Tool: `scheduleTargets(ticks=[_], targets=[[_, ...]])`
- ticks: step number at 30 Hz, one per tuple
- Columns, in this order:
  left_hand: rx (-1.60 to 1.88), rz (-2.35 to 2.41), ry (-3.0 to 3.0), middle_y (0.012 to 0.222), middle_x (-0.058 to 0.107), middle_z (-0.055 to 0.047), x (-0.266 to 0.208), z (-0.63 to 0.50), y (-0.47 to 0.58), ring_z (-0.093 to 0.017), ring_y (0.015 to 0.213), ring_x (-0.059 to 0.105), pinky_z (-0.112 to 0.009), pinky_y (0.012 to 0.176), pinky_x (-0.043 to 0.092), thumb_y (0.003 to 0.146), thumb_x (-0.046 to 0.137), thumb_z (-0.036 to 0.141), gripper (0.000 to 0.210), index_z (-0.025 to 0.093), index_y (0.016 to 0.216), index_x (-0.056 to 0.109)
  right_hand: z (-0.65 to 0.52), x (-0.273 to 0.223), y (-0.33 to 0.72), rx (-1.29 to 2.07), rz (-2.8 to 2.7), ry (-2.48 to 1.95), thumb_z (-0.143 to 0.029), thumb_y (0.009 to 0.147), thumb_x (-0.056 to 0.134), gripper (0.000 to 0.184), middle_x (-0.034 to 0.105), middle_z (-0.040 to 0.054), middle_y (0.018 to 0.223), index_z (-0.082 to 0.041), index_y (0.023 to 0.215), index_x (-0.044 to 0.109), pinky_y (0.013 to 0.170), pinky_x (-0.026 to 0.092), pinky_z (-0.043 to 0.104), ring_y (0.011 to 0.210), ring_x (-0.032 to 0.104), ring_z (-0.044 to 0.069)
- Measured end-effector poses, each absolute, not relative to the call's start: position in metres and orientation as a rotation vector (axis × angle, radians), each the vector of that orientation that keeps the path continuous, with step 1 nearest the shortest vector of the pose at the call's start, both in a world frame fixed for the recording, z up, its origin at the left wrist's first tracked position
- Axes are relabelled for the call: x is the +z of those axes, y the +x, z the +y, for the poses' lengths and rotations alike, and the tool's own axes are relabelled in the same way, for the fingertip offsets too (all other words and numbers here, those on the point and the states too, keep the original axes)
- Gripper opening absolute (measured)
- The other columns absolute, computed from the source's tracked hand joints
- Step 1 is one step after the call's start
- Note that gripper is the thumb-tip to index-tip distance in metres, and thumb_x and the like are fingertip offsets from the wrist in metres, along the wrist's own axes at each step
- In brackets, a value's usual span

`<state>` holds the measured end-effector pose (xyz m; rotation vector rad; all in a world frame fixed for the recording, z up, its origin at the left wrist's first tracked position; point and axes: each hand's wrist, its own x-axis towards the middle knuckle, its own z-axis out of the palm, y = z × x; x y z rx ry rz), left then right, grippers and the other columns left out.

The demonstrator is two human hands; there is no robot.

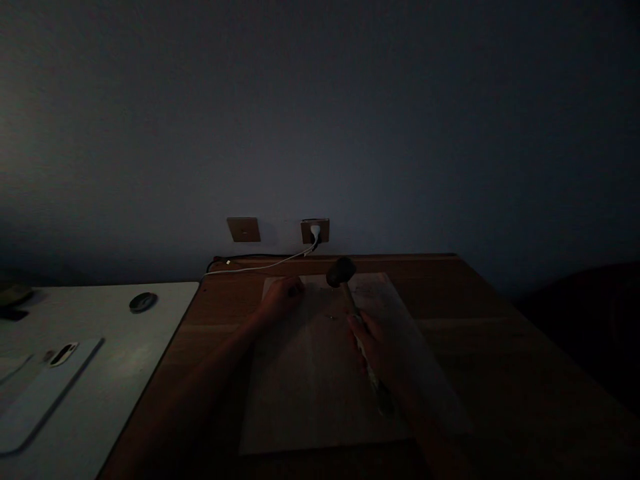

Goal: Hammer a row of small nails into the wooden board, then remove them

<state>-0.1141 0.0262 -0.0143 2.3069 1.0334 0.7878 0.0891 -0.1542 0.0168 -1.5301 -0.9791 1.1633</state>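
A mallet point(341, 272) with a dark, rounded head and a long handle is in my right hand point(376, 343). My fingers wrap round the handle, and the head is raised toward the far side of a pale flat board point(310, 393). At the board's far left corner lies my left hand point(284, 297), its fingers curled in. Whether anything is inside them is hidden in the dim light. Between the two hands a few tiny bits point(331, 317) lie on the board, too small to name.
The board lies on a brown wooden table point(480, 347) against a wall. A white table point(125, 353) adjoins on the left, with a round dark object point(143, 302) and a white tray-like item point(55, 393). A white cable point(260, 267) runs to a wall socket point(307, 233).
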Motion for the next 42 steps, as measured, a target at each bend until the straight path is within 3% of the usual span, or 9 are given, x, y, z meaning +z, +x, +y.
scheduleTargets(ticks=[8,20,30,35,39,42], targets=[[0.803,1.063,2.156,0.089,0.077,0.001,-0.017,0.025,-0.113,-0.015,0.074,0.071,-0.022,0.068,0.053,0.075,0.068,0.010,0.046,0.021,0.120,0.062,-0.146,0.030,0.061,1.242,-1.168,-1.561,-0.061,0.091,0.051,0.038,0.047,-0.0093,0.060,-0.024,0.097,0.055,0.031,0.034,0.019,0.037,0.041,0.008],[0.816,1.121,2.167,0.093,0.077,-0.003,-0.020,0.026,-0.114,-0.020,0.082,0.072,-0.025,0.071,0.053,0.073,0.071,0.008,0.060,0.019,0.131,0.059,-0.140,0.020,0.053,1.157,-1.294,-1.616,-0.055,0.093,0.048,0.037,0.048,-0.0070,0.063,-0.021,0.103,0.059,0.037,0.033,0.021,0.042,0.043,0.009],[0.786,1.057,2.217,0.095,0.074,-0.002,-0.021,0.027,-0.116,-0.017,0.080,0.070,-0.025,0.072,0.054,0.074,0.066,0.006,0.057,0.021,0.129,0.059,-0.142,0.022,0.065,1.223,-1.244,-1.616,-0.058,0.091,0.051,0.037,0.047,-0.0080,0.060,-0.023,0.099,0.058,0.033,0.032,0.020,0.039,0.042,0.009],[0.874,0.976,2.515,0.119,0.065,-0.009,-0.009,0.010,-0.111,-0.020,0.099,0.066,-0.030,0.084,0.053,0.084,0.067,0.017,0.037,0.019,0.121,0.062,-0.145,0.026,0.078,1.123,-1.019,-1.572,-0.063,0.088,0.053,0.039,0.046,-0.0085,0.059,-0.024,0.091,0.052,0.032,0.033,0.020,0.038,0.041,0.008],[0.487,0.414,3.013,0.116,0.068,-0.009,0.004,-0.021,-0.093,-0.023,0.108,0.062,-0.035,0.095,0.048,0.096,0.061,0.022,0.019,0.020,0.114,0.066,-0.144,0.032,0.088,1.084,-0.874,-1.537,-0.065,0.084,0.057,0.044,0.048,-0.0088,0.061,-0.024,0.100,0.053,0.031,0.031,0.020,0.036,0.038,0.007],[0.320,0.326,3.195,0.102,0.071,-0.010,0.008,-0.038,-0.081,-0.024,0.099,0.063,-0.037,0.088,0.047,0.098,0.057,0.016,0.015,0.018,0.108,0.068,-0.143,0.032,0.093,1.106,-0.842,-1.526,-0.065,0.083,0.059,0.047,0.051,-0.0083,0.064,-0.024,0.105,0.053,0.031,0.032,0.021,0.036,0.039,0.008]])
